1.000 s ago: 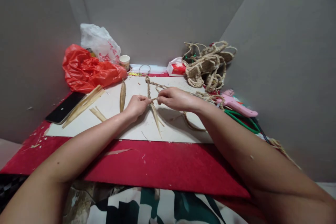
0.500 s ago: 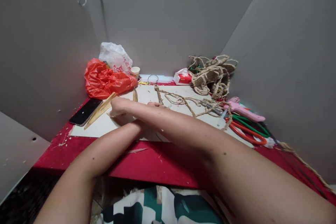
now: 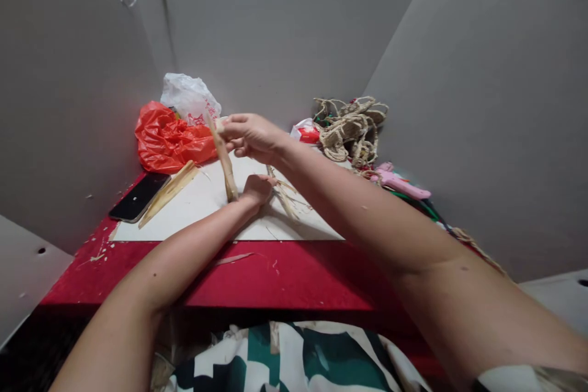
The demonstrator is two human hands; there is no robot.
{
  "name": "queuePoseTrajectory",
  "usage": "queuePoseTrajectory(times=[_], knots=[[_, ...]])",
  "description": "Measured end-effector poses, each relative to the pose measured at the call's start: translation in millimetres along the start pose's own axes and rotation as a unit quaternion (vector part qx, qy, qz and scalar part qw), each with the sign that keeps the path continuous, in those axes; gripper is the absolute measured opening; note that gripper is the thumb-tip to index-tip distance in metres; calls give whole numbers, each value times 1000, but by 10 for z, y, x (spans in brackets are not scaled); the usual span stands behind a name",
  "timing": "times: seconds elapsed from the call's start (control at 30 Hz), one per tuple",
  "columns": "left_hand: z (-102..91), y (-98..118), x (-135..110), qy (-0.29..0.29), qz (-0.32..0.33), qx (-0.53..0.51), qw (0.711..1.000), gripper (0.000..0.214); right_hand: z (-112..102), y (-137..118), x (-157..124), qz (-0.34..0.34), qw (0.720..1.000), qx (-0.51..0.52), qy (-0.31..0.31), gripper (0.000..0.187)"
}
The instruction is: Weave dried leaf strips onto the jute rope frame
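My right hand [image 3: 248,135] is raised over the white board [image 3: 193,208] and pinches the top end of a long dry straw leaf [image 3: 225,162]. The leaf slants down to my left hand [image 3: 257,188], which rests closed on the board, gripping the leaf's lower end together with the end of a braided straw rope [image 3: 287,196]. Loose straw ends fan out to the right of my left hand.
A red plastic bag [image 3: 169,141] and a white bag [image 3: 188,98] lie at the back left. A black phone [image 3: 138,196] and more straw leaves [image 3: 169,193] lie left. A straw-rope pile [image 3: 351,128], a tissue pack [image 3: 305,131] and a pink glue gun [image 3: 399,180] are right.
My right hand, which had reached across to the left, has picked up a straw leaf and lifted it above the board. My left hand stayed on the braid.
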State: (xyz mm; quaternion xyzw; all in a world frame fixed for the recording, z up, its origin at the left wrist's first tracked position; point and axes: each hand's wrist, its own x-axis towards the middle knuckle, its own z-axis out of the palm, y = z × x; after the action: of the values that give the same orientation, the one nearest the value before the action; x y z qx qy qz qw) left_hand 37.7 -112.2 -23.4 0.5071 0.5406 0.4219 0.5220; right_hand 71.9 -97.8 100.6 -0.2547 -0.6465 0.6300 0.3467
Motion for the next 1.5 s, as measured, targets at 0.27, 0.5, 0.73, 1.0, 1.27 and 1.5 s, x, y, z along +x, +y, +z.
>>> queuePoseTrajectory(times=[0.27, 0.5, 0.73, 1.0, 1.27, 1.5], knots=[[60, 9, 13, 44, 9, -62, 997, 17, -880, 269, -847, 113, 993, -14, 32, 13], [104, 74, -9, 58, 7, -104, 993, 14, -825, 898, -1013, 129, 981, -97, 109, 25], [110, 110, 6, 77, 19, -136, 988, 15, -787, 953, -982, 85, 972, -45, 213, 20], [113, 116, -3, 102, 37, -153, 982, 13, -739, 895, -1011, 69, 960, 15, 272, 19], [150, 106, -15, 130, 33, -140, 981, 19, -596, 974, -1064, 115, 973, -6, 201, 18], [164, 20, 49, 164, 81, -92, 979, 17, -545, 1105, -1026, 27, 985, -43, 167, 10]])
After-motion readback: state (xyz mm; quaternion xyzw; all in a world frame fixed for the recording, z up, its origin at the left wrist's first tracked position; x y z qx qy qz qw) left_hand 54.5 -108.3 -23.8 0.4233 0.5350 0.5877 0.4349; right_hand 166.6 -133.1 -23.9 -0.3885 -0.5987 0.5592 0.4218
